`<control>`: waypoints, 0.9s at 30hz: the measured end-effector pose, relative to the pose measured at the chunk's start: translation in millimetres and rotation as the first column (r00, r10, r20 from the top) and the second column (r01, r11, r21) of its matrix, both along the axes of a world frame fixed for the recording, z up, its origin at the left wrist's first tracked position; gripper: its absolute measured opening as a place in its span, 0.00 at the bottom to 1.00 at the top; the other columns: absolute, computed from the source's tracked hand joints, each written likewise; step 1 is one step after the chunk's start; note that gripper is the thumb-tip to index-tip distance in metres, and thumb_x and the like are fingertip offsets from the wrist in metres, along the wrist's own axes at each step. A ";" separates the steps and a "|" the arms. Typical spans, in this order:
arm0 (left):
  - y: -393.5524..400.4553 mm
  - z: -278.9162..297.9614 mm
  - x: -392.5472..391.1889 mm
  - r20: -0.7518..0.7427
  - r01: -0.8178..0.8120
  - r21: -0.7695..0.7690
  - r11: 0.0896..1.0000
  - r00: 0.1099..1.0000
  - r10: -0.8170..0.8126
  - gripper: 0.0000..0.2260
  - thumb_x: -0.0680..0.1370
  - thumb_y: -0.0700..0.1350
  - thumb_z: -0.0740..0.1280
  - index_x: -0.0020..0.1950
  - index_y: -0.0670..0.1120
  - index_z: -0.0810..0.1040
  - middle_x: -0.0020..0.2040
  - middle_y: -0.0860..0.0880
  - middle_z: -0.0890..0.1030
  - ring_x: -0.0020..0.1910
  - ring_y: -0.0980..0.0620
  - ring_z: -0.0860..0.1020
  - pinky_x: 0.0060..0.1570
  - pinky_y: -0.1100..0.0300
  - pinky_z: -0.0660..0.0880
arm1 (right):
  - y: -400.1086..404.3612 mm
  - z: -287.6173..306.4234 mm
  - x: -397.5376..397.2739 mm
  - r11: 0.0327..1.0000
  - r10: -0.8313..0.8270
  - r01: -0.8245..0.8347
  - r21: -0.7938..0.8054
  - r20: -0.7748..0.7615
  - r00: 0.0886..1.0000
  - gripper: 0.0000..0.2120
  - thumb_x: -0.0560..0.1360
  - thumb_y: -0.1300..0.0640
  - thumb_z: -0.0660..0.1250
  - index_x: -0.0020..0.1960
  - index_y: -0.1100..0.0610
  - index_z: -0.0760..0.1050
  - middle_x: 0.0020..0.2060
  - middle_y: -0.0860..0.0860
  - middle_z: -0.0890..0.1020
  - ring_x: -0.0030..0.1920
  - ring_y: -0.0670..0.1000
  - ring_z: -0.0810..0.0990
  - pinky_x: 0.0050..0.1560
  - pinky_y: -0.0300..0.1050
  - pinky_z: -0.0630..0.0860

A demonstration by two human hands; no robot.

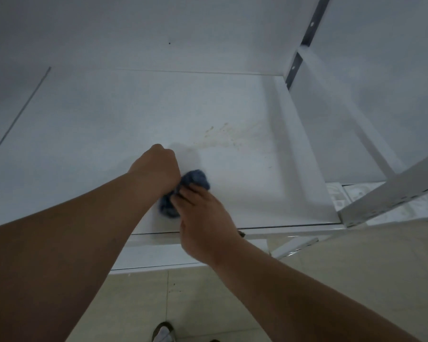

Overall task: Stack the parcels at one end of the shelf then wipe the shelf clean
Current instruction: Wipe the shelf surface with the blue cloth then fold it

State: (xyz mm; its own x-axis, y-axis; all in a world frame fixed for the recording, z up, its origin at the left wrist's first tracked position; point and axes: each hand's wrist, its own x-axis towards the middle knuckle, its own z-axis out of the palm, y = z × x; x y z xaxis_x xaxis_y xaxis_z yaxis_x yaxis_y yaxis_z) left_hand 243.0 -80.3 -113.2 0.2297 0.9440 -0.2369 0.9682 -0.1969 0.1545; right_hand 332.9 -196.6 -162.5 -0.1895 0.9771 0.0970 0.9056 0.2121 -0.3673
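Observation:
A white shelf board [109, 124] fills the head view, and no parcels show in it. A bunched blue cloth [195, 178] lies on the shelf near its front edge. My left hand [156, 169] is curled into a fist and grips the cloth's left side. My right hand [203, 218] holds the cloth from the front, with its fingers curled onto it. A patch of yellowish-brown dirt specks [223, 137] marks the shelf just beyond and to the right of the cloth.
A white wall [158, 28] stands behind the shelf. A grey perforated metal upright [294, 65] rises at the back right corner. A white metal rail [386, 196] crosses at the right above printed packets [356, 193]. Beige floor tiles [331, 280] lie below.

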 end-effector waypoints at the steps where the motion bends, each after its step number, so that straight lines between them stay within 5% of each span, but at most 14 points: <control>1: 2.7 0.6 -2.6 0.003 -0.001 -0.012 1.000 1.000 0.001 0.12 0.77 0.35 0.59 0.58 0.39 0.76 0.60 0.42 0.73 0.51 0.46 0.75 0.46 0.59 0.70 | -5.7 -0.5 -0.3 0.998 0.068 -0.068 0.007 0.005 0.998 0.21 0.68 0.63 0.68 0.62 0.62 0.78 0.60 0.57 0.80 0.63 0.59 0.75 0.66 0.54 0.73; 6: 10.9 0.2 -11.6 0.064 -0.043 -0.020 0.999 0.997 0.044 0.11 0.78 0.34 0.58 0.58 0.39 0.75 0.58 0.40 0.75 0.49 0.47 0.72 0.48 0.57 0.71 | 9.5 -1.3 6.2 0.960 0.280 -0.279 -0.017 0.058 0.958 0.22 0.74 0.62 0.65 0.68 0.59 0.75 0.66 0.55 0.77 0.71 0.57 0.68 0.72 0.54 0.66; 9: 14.6 3.7 -13.2 0.110 -0.060 -0.006 0.998 0.992 0.060 0.12 0.77 0.35 0.59 0.59 0.39 0.75 0.58 0.40 0.76 0.48 0.47 0.71 0.49 0.55 0.73 | 35.2 1.5 -4.8 0.960 0.276 -0.273 -0.054 0.060 0.959 0.24 0.78 0.60 0.61 0.74 0.54 0.68 0.73 0.50 0.69 0.77 0.53 0.59 0.76 0.52 0.58; 16: 26.2 4.2 -20.4 0.235 -0.123 0.089 0.988 0.967 0.099 0.18 0.76 0.33 0.60 0.64 0.43 0.75 0.63 0.43 0.74 0.60 0.44 0.75 0.52 0.57 0.70 | 99.5 4.7 35.3 0.987 -0.005 0.025 -0.161 0.124 0.992 0.26 0.81 0.57 0.56 0.78 0.52 0.57 0.79 0.49 0.56 0.79 0.50 0.50 0.78 0.49 0.51; 21: 29.8 -4.5 -10.9 0.228 -0.062 0.036 0.997 0.972 0.052 0.19 0.78 0.35 0.58 0.68 0.44 0.73 0.66 0.43 0.73 0.64 0.44 0.73 0.61 0.55 0.69 | 91.6 9.6 36.5 0.940 -0.301 0.313 -0.134 0.103 0.948 0.28 0.76 0.59 0.58 0.76 0.56 0.61 0.76 0.53 0.63 0.76 0.55 0.57 0.77 0.48 0.54; 24: 35.0 -4.9 -7.3 0.262 -0.090 0.065 0.994 0.963 0.070 0.18 0.77 0.36 0.60 0.67 0.44 0.73 0.66 0.43 0.73 0.62 0.43 0.74 0.61 0.52 0.72 | 74.7 7.9 -5.2 0.998 -0.037 0.042 -0.037 0.115 0.993 0.27 0.73 0.58 0.61 0.73 0.57 0.67 0.71 0.53 0.70 0.72 0.56 0.63 0.74 0.51 0.59; 27: 45.4 -4.3 -9.3 0.246 -0.089 0.049 0.995 0.966 0.075 0.19 0.77 0.35 0.59 0.67 0.45 0.73 0.65 0.44 0.73 0.61 0.44 0.74 0.60 0.52 0.73 | 71.5 2.9 -13.3 0.991 0.129 -0.129 -0.020 -0.040 0.991 0.26 0.73 0.61 0.62 0.72 0.57 0.68 0.71 0.52 0.72 0.74 0.55 0.64 0.74 0.52 0.62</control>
